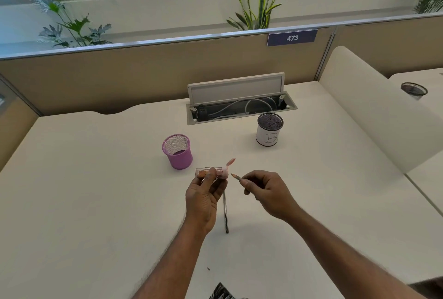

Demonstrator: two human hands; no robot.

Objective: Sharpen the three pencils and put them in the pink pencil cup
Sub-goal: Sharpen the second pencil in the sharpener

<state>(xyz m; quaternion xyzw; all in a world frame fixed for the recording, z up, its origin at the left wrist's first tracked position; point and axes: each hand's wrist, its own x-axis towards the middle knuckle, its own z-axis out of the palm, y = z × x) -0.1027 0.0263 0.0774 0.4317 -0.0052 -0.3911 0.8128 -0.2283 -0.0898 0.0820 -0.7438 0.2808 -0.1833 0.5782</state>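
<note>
My left hand [205, 196] holds a small pink rabbit-shaped sharpener [221, 171] with a clear shavings case, raised above the desk. My right hand [266, 190] grips a pencil [236, 177]; only its pointed tip shows, aimed at the sharpener and a short gap away from it. Another pencil [225, 212] lies on the desk below my left hand, running toward me. The pink mesh pencil cup [177, 151] stands upright behind and to the left of my hands; nothing shows inside it.
A white-wrapped mesh cup marked "B" [269, 129] stands at the back right. Behind it an open cable tray [241, 106] with its lid up is set into the desk [84, 190]. A curved divider [374, 116] borders the right side. A small shaving [208, 269] lies near me.
</note>
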